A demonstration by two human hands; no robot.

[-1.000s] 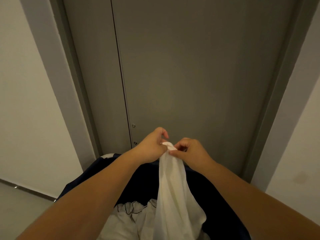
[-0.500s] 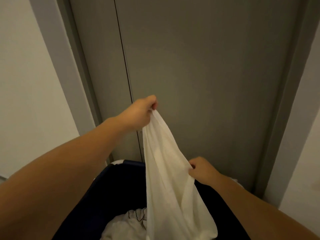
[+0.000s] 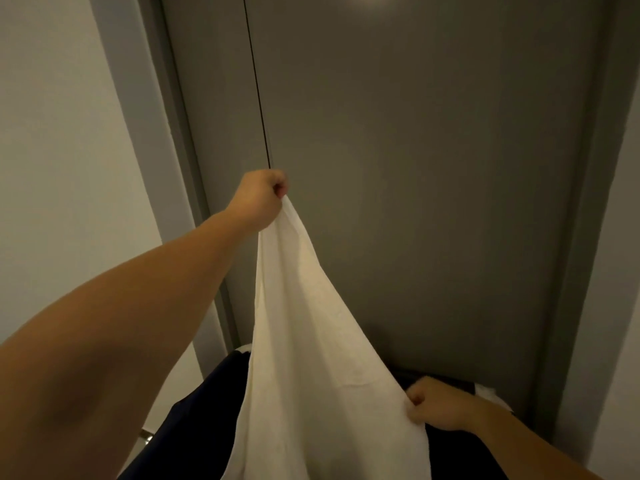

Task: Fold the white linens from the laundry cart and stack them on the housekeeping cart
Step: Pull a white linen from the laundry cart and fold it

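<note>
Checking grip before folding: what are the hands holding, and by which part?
One white linen: the left hand pinches its raised top end, the right hand grips its right edge lower down.

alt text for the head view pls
A person holds a white linen over a dark laundry cart: the left hand pinches a corner high, the right hand grips its edge lower down. A grey door stands behind.
</note>
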